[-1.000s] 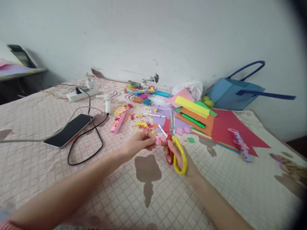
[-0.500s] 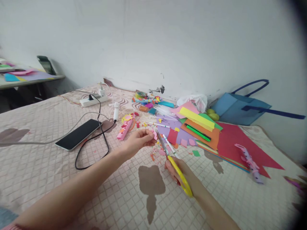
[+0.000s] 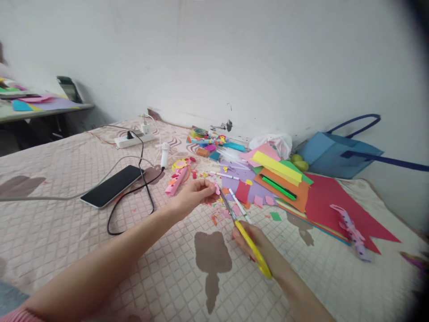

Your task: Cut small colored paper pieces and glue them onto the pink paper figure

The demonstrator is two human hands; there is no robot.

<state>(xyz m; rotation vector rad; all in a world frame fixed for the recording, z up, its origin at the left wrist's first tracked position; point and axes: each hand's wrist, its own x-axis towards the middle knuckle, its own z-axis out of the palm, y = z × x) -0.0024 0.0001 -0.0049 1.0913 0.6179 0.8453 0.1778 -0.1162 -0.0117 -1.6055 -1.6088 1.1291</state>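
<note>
Between thumb and fingers, my left hand (image 3: 197, 191) pinches a small piece of pink paper (image 3: 217, 188) above the table. My right hand (image 3: 253, 241) is closed round the yellow handles of a pair of scissors (image 3: 253, 248). The metal blades point away from me, and their tips reach the edge of the pink paper. Whether the blades are parted is too small to tell. Below and around the blades lie paper scraps and a white marker (image 3: 239, 205). Just left of my left hand is a pink paper roll (image 3: 177, 181) with red and yellow decorations.
Coloured sheets, including purple (image 3: 231, 179) and red paper (image 3: 335, 205), lie to the right with a green pen (image 3: 278, 187). A decorated lilac roll (image 3: 355, 239) and a blue bag (image 3: 342, 154) are beyond. At left are a black phone (image 3: 113, 187), cables and a power strip (image 3: 134, 139).
The scissor tips have come up against the pink paper, with the blades looking closer together. Both hands stay nearly in place; the whole view has shifted slightly.
</note>
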